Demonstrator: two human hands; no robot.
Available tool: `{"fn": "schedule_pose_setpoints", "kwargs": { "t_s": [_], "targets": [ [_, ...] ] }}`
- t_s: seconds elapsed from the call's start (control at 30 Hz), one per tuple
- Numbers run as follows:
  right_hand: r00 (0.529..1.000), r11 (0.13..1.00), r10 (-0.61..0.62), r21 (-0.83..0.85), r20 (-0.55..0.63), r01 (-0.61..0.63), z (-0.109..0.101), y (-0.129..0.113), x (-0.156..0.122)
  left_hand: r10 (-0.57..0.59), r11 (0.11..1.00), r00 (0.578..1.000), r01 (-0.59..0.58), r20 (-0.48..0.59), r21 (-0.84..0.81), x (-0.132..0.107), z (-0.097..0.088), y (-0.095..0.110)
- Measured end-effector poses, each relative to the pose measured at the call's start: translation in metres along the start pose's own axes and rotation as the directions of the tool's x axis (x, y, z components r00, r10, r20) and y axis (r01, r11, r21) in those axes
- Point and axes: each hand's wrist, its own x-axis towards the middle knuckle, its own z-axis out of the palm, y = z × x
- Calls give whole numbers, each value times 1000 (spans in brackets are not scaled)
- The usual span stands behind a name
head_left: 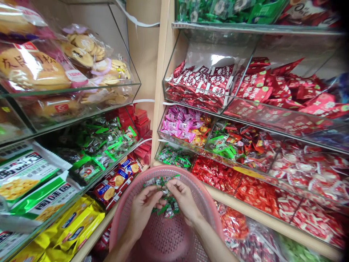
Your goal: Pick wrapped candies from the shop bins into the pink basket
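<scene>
Both of my hands are over a pink plastic basket [215, 218] with a perforated wall. My left hand [145, 202] and my right hand [183, 198] come together near its far side, fingertips pinched on a small green-and-clear wrapped candy [165, 188]. More wrapped candies [169, 209] of the same green kind lie in the basket beneath and behind my fingers. My fingers partly cover the held candy, so its full outline is hidden.
Glass-fronted shelves stand on both sides. Green-wrapped candies [174, 157] fill a bin just beyond the basket. Red packets [201, 82] are at the right, bagged pastries [35, 67] upper left, yellow packs [68, 225] lower left. A wooden post [160, 72] rises between the shelves.
</scene>
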Motion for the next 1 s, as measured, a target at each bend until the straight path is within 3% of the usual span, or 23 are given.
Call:
{"fn": "schedule_pose_setpoints", "kwargs": {
  "t_s": [0.23, 0.5, 0.83, 1.0],
  "targets": [
    [995, 996, -82, -50, -50, 80, 3, 1, -3, -19, 1000, 999, 19, -48, -2, 0, 3, -4],
    [960, 951, -237, -236, -148, 199, 3, 16, -3, 72, 991, 993, -61, -94, 118, 3, 2, -10],
    [947, 946, -248, -262, -202, 192, 4, 20, -7, 128, 977, 981, -101, -142, 185, -1, -2, -12],
    [941, 970, -211, -173, -263, 169, 6, 30, -9, 135, 981, 971, -103, -197, 164, -3, 0, -17]
  ]
}}
